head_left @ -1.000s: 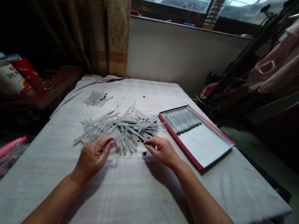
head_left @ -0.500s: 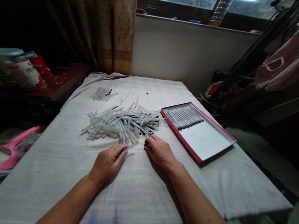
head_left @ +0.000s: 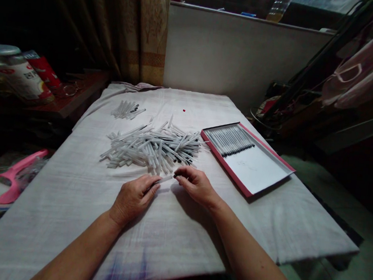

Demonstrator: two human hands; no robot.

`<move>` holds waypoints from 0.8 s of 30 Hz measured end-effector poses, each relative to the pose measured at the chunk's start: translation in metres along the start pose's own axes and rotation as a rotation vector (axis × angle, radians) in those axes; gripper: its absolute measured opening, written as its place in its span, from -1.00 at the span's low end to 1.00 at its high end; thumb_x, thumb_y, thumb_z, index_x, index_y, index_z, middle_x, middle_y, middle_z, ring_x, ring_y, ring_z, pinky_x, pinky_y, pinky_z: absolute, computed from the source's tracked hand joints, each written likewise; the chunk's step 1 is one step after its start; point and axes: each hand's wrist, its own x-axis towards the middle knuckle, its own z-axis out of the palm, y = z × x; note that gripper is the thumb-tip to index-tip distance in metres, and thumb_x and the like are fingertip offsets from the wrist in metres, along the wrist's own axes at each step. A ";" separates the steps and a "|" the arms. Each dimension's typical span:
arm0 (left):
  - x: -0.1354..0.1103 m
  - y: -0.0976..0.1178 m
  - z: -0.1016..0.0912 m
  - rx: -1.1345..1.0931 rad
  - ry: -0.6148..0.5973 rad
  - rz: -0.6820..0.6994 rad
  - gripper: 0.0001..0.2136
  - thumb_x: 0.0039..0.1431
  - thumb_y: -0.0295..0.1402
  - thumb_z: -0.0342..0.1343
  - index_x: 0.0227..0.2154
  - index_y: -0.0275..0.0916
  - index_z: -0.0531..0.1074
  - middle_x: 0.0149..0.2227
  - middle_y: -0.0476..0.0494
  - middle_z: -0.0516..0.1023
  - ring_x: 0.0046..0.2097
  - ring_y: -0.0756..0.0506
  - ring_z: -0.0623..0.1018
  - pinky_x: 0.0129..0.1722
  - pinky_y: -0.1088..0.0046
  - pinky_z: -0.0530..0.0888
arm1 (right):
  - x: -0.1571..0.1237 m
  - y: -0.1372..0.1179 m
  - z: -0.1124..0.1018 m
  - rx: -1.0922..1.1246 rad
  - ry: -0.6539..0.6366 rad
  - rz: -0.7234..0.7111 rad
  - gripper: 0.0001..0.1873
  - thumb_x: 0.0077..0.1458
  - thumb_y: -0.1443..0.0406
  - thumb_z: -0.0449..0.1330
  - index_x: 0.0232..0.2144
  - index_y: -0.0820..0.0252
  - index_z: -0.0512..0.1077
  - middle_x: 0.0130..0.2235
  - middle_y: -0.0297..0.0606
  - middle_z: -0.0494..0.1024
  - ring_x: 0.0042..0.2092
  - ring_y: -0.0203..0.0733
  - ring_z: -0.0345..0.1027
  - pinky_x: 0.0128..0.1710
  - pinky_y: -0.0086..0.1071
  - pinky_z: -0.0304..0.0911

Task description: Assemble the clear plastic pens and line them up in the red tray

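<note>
My left hand (head_left: 135, 196) is closed around a translucent pen (head_left: 165, 180), whose free end points right. At that end, the fingers of my right hand (head_left: 195, 185) pinch a small black pen part (head_left: 175, 176); whether it is a cap or a tip I cannot tell. It appears to meet the end of the pen. Just beyond both hands lies a loose pile of pens (head_left: 152, 147), translucent with some black ends. To the right, a shallow red-edged box (head_left: 252, 177) holds a neat row of pens (head_left: 229, 139) with their black ends aligned.
A smaller group of pens (head_left: 126, 110) lies at the far left of the cloth-covered table (head_left: 170, 244). A tiny red piece (head_left: 184, 110) sits near the back. Jars (head_left: 17, 75) and pink scissors-like handles (head_left: 13, 180) are off to the left. A wall (head_left: 214, 54) stands behind.
My right hand has moved left, bringing the black part to the end of the pen in my left hand. The view has tilted down slightly.
</note>
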 end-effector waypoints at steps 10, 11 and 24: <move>-0.001 0.000 0.000 0.044 0.000 0.054 -0.74 0.31 -0.27 -0.02 -0.09 -0.20 0.49 -0.20 -0.14 0.62 -0.21 -0.09 0.61 -0.20 0.43 0.51 | -0.002 -0.001 0.005 -0.051 0.004 -0.091 -0.86 0.11 0.32 0.15 -0.28 0.17 0.50 -0.30 -0.28 0.57 -0.30 -0.27 0.41 -0.28 -0.42 0.29; -0.001 -0.001 0.000 0.039 0.006 0.068 -0.75 0.31 -0.27 -0.02 -0.09 -0.20 0.49 -0.21 -0.13 0.62 -0.23 -0.08 0.61 -0.22 0.44 0.51 | -0.002 0.000 0.005 -0.056 0.010 -0.113 -0.86 0.12 0.32 0.16 -0.28 0.17 0.51 -0.31 -0.28 0.58 -0.31 -0.27 0.41 -0.28 -0.42 0.29; -0.002 0.001 0.000 0.046 -0.011 0.123 -0.76 0.32 -0.29 -0.01 -0.08 -0.21 0.49 -0.25 -0.11 0.61 -0.26 -0.06 0.60 -0.26 0.47 0.50 | -0.001 0.005 0.003 -0.340 -0.054 -0.145 -0.66 0.23 0.21 0.06 -0.54 0.18 0.43 -0.52 -0.29 0.48 -0.45 -0.30 0.31 -0.39 -0.44 0.15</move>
